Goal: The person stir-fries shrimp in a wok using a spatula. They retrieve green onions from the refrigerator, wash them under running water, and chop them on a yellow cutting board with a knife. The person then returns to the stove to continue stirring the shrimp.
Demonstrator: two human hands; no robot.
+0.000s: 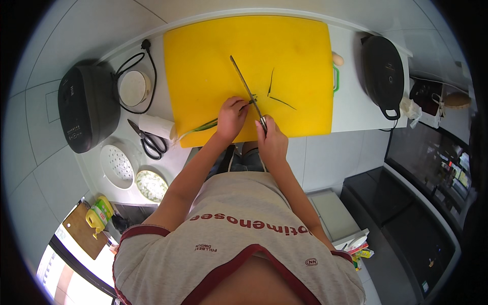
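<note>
On a large yellow cutting board [297, 42], my right hand [273, 142] grips the handle of a kitchen knife [242, 78], whose blade is seen nearly edge-on and points away from me. Just left of the blade, my left hand [231, 119] holds a bunch of green onions [202, 126] with its fingertips close to the cut end. The root ends trail over the board's near left edge. Small cut green pieces lie against the blade. Two thin green strips [282, 103] lie on the board right of the knife.
Left of the board are scissors [149, 143], a white paper roll [157, 127], a round container [134, 88], a white colander [117, 166], a patterned bowl [151, 186] and a black rice cooker [89, 108]. On the right are an egg [337, 59] and a black electric griddle [383, 76].
</note>
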